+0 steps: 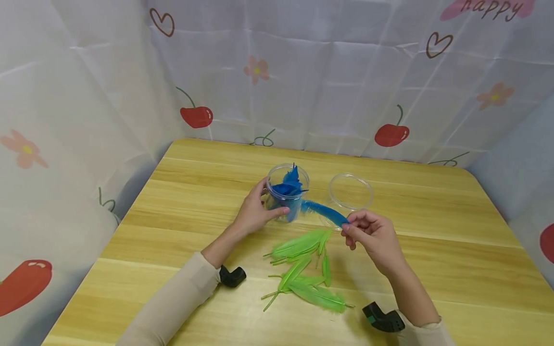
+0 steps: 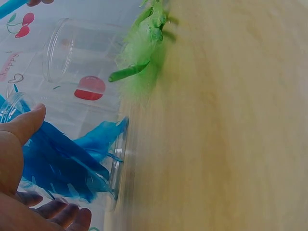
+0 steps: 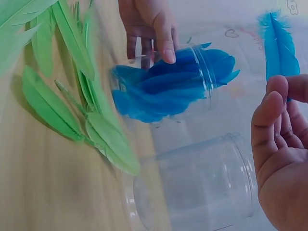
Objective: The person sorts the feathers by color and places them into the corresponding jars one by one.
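Fingers and thumb of the left hand [image 1: 253, 214] curl round the side of a clear round plastic jar [image 1: 287, 192] stuffed with blue feathers [image 1: 287, 186], at centre frame on the yellow wooden table [image 1: 433, 269]. Just right of it the right hand [image 1: 374, 235] pinches one more long blue feather [image 1: 324, 212] by its quill end, the tip pointing toward that jar's mouth. Two clear jars stand on the table: the filled one and an empty clear plastic jar [image 1: 350, 192] just to its right, behind the held feather. Loose bright green feathers [image 1: 305, 271] lie in a heap in the lower middle, between the two forearms; roughly eight, though they overlap too much for a sure count.

Only the head view takes in both hands and both jars together. From the right wrist, the empty jar [image 3: 202, 187] fills the lower middle and shows its bare inside. From the left wrist, the blue feathers [image 2: 57, 163] press against the jar wall beside the thumb [image 2: 21, 125].
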Available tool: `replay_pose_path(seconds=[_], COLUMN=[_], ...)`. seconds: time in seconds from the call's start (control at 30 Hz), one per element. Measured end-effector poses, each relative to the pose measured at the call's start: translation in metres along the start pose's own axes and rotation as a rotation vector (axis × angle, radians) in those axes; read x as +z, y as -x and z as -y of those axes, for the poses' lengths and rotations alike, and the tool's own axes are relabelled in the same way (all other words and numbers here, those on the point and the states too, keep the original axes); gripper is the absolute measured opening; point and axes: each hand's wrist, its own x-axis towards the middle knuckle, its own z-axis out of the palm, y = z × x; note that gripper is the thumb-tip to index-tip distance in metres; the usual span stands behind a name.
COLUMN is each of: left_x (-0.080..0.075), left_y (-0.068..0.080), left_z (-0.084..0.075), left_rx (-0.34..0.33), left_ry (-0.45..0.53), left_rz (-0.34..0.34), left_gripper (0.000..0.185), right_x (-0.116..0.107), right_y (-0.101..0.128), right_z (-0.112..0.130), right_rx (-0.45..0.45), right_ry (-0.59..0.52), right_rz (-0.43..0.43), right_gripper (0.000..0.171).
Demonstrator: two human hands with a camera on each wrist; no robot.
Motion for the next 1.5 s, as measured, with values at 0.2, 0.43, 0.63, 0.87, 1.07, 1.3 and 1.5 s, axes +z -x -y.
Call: replay_pose_path(seconds=[0.2,0.43,0.63,0.87,1.07,1.3,1.5], left_x=[-0.001,-0.002,-0.003,-0.003,-0.002,-0.002,-0.001], left_y=[0.0,-0.001,0.0,0.0,-0.001,-0.001,-0.001], left_z=[0.001,0.003,0.004,0.003,0.002,0.001,0.002], left_rx=[-0.001,-0.006,0.001,0.017,0.02,0.01,0.006], left_ry=[0.002,0.013,0.011,0.02,0.018,0.008,0.014], left_rz=[-0.002,0.004,0.007,0.01,0.01,0.012,0.011], left_gripper=[0.097,0.097,0.097,0.096,0.096,0.095,0.096], right_x=[0.003,0.009,0.02,0.035,0.041,0.048,0.056], right_y=[-0.008,-0.02,-0.032,-0.047,-0.054,-0.06,-0.062], right_z=[0.005,0.008,0.007,0.005,-0.001,-0.009,-0.012], right_rx=[0.02,0.049,0.051,0.039,-0.006,-0.083,-0.109], right_ry=[0.026,-0.013,-0.031,-0.036,0.03,0.098,0.101], right_rz=[-0.126,-0.262,-0.315,-0.392,-0.44,-0.493,-0.532], right_gripper=[0.002,0.005,0.007,0.005,0.003,0.004,0.006])
